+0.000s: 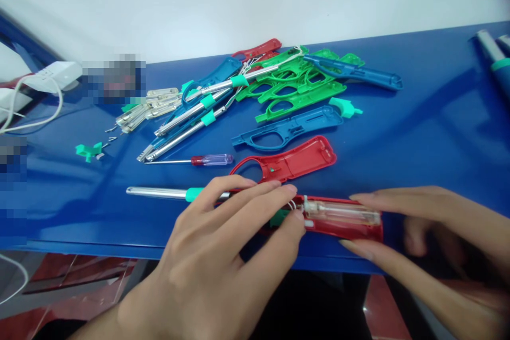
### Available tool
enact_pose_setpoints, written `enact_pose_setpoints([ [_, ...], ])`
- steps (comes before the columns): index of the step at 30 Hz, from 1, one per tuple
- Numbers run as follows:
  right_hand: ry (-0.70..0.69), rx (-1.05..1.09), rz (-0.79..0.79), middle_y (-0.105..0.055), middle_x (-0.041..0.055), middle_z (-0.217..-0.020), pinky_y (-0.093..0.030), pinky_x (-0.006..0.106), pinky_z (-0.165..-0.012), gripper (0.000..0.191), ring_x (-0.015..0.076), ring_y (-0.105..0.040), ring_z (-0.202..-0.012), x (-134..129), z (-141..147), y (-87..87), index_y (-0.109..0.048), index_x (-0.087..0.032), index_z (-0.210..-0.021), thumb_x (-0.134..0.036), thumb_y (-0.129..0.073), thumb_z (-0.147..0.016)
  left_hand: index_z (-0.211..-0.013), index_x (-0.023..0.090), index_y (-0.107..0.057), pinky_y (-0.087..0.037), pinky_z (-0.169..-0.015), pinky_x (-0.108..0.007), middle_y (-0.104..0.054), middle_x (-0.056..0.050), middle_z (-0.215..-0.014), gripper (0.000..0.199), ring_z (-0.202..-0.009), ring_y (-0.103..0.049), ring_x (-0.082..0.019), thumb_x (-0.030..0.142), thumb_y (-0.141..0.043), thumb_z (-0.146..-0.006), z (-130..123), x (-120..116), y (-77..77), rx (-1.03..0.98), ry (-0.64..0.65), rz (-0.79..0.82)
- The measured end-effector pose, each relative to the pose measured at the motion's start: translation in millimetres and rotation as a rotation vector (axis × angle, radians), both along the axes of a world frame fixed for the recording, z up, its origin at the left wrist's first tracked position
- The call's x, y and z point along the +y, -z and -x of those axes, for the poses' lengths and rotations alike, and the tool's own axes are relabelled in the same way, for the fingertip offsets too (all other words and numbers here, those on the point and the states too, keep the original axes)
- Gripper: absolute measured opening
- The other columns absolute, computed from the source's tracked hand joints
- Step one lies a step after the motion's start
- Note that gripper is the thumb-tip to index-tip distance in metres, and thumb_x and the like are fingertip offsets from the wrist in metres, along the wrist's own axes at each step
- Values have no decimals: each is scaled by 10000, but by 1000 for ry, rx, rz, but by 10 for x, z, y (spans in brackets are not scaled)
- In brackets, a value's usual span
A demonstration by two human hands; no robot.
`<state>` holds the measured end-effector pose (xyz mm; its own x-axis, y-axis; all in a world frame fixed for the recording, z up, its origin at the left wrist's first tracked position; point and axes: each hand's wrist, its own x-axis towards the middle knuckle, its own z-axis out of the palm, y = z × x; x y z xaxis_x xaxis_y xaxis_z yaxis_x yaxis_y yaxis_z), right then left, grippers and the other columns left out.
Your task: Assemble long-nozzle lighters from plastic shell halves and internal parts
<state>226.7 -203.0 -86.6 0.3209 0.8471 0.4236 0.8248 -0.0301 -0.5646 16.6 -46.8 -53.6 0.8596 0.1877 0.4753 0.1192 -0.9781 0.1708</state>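
An opened red lighter body (pixel 342 229) lies near the front edge of the blue table, with a clear fuel tank (pixel 346 212) inside its right end. From its left end a metal tube (pixel 155 192) with a green collar sticks out. My left hand (pixel 235 234) lies over the middle of the body, fingers wrapped onto it near a thin white wire and a green piece. My right hand (pixel 414 223) pinches the body's right end between thumb and finger. Just behind is a red half shell (pixel 297 162), and left of it a screwdriver (pixel 211 160).
Behind the hands lie green half shells (pixel 306 98), blue half shells (pixel 295 125) and metal tubes with green collars (pixel 191 117). Metal parts (pixel 151 109) and a green piece (pixel 89 151) are at left, near a white power strip (pixel 56 75).
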Motion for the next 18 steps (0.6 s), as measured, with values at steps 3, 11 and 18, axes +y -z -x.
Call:
enact_pose_setpoints([
  [3,-5,0,-13,-726,24,-777,-494,343,-476,444,246,-688,-647,32,12,12,-773,-352,-1148,-623,-810,-799,-1182,202,-742,-456,-1109,-316,-741,-47,-1328,270,-1273,-629,-132,83,-547,-1037,3,1,2,12,1,-10],
  [11,56,8,65,-664,5,-756,-398,343,-464,392,188,-566,-543,-37,-55,25,-743,-364,-1168,-607,-754,-862,-1156,217,-754,-465,-1084,-322,-757,-36,-1307,253,-1247,-658,-138,114,-550,-1049,-20,8,7,21,-11,-18],
  [18,118,-7,142,-570,-17,-785,-300,336,-490,301,135,-409,-518,-99,-86,35,-684,-422,-1208,-576,-684,-949,-1095,236,-777,-465,-1058,-310,-776,-22,-1276,258,-1201,-684,-130,113,-555,-1047,-50,6,1,7,-30,-42],
])
